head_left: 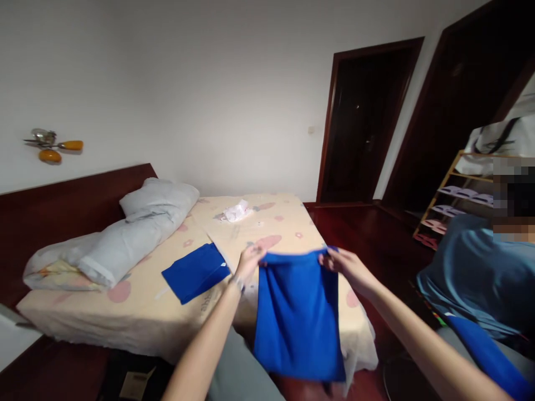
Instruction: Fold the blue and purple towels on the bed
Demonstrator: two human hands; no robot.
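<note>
A blue cloth hangs down in front of the bed's near edge, stretched between my two hands. My left hand pinches its upper left corner, and a watch or bracelet shows on that wrist. At the upper right corner my right hand grips the cloth with closed fingers. Another blue cloth, folded flat with a small white tag, lies on the bed to the left of my left hand.
The bed has a patterned cream sheet, a grey quilt and a crumpled white item. At right, a person in a blue shirt sits near a shoe rack with a white bag. A dark door stands behind.
</note>
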